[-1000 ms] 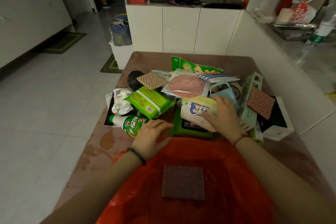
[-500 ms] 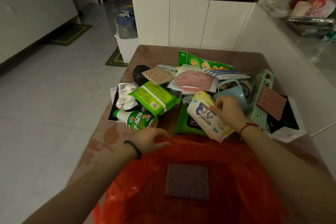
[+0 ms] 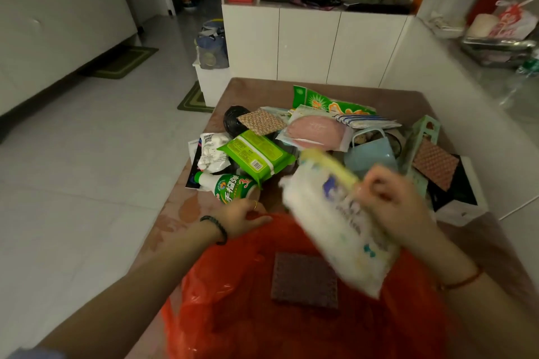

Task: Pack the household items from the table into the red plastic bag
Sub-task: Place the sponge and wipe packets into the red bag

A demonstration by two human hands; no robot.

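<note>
One red plastic bag [image 3: 262, 315], thin, crinkled and glossy, lies open at the table's [image 3: 248, 90] 6 o'clock edge, and a single dark square scouring pad [image 3: 304, 280] with a dimpled face lies flat inside it. Two hands are at work. The left hand [image 3: 242, 214] grips the bag's far rim at about 10 o'clock, with its thumb laid over the red film. The right hand [image 3: 393, 207] has its fingers curled round the upper edge of one soft white wipes pack [image 3: 335, 227]. The pack is oblong, has a yellow strip along its top and is blurred; it hangs tilted in the air above the bag's 1 o'clock side. Two more square pads sit in the pile beyond: a tan woven-looking pad [image 3: 261, 122] at 11 o'clock and a reddish waffle-textured pad [image 3: 434, 163] at 3 o'clock. There is one plastic bottle [image 3: 230, 186] with a green label, lying on its side at 9 o'clock, just beyond the left hand. One green film-wrapped pack [image 3: 256, 154], rectangular and puffy, lies just behind the bottle. At the centre is one round pink item in a clear sleeve [image 3: 316, 132]. One pale blue plastic basket [image 3: 370, 154] with a hoop handle sits at 2 o'clock, and one crinkly green printed bag [image 3: 329, 102] lies at 12 o'clock.
</note>
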